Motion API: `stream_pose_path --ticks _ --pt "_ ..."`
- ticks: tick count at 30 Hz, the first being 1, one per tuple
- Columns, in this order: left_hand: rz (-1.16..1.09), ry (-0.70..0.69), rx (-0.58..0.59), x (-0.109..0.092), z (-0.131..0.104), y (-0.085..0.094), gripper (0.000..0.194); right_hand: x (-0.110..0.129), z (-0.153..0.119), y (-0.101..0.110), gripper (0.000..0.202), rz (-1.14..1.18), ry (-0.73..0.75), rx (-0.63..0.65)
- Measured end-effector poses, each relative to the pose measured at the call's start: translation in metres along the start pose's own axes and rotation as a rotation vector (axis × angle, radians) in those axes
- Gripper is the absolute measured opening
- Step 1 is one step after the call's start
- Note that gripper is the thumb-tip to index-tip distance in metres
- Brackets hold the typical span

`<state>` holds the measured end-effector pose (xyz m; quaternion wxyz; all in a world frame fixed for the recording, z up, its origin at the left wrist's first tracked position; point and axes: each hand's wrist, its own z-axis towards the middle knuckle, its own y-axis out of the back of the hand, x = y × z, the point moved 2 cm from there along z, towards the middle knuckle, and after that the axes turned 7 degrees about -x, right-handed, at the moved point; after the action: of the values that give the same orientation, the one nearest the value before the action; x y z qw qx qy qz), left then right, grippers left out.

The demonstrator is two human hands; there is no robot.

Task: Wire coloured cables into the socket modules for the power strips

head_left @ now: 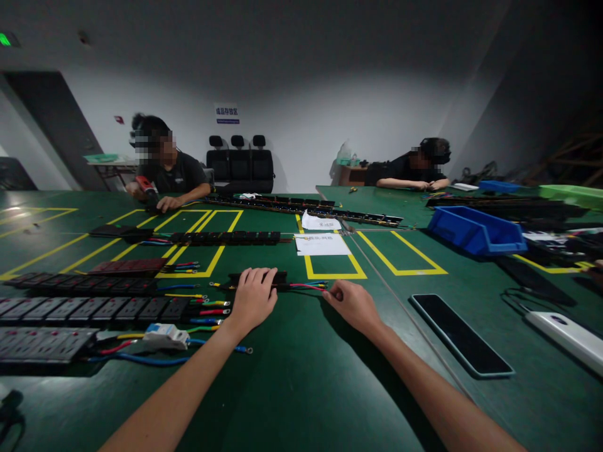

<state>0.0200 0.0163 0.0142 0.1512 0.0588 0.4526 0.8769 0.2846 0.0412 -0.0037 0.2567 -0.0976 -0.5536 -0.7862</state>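
Observation:
My left hand lies over a short black strip, its fingers closed over the piece and pressing it to the green table. Thin coloured wires, red, blue and yellow-green among them, run from the strip's right end. At their tips, the fingers of my right hand are curled in a pinch on the wire ends; the exact contact is partly hidden. Left of my left hand lie several black socket strips with lugged wires. One grey strip has a white breaker on its leads.
A phone and a white power bank lie to the right, beyond them a blue bin. Labelled paper lies ahead. Across the table, one co-worker holds a red power tool; another person leans at the right.

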Motion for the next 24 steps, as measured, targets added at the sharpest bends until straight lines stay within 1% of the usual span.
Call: stream_pose_path --ticks 6,9,12,15,18,21,24 --pt "0.023 -0.015 -0.040 -0.001 0.000 0.000 0.044 0.008 -0.002 0.003 0.029 -0.096 -0.020 0.073" --pt "0.024 -0.020 -0.048 -0.001 0.000 0.000 0.044 0.013 -0.004 0.004 0.030 -0.141 -0.019 0.085" --pt "0.025 -0.018 -0.049 0.000 0.000 0.000 0.044 0.013 -0.005 0.003 0.029 -0.156 -0.012 0.055" --pt "0.028 -0.020 -0.042 -0.001 0.000 -0.001 0.044 0.008 -0.003 0.002 0.023 -0.125 -0.020 -0.031" --pt "0.032 -0.017 -0.027 -0.001 0.000 -0.001 0.044 0.003 0.000 0.003 0.023 -0.086 -0.037 -0.090" --pt "0.030 -0.010 -0.025 -0.001 0.000 0.000 0.044 0.001 0.002 0.005 0.021 -0.060 -0.048 -0.105" --pt "0.017 -0.013 -0.044 -0.001 -0.001 0.000 0.044 0.002 0.002 0.006 0.022 -0.080 -0.089 -0.089"
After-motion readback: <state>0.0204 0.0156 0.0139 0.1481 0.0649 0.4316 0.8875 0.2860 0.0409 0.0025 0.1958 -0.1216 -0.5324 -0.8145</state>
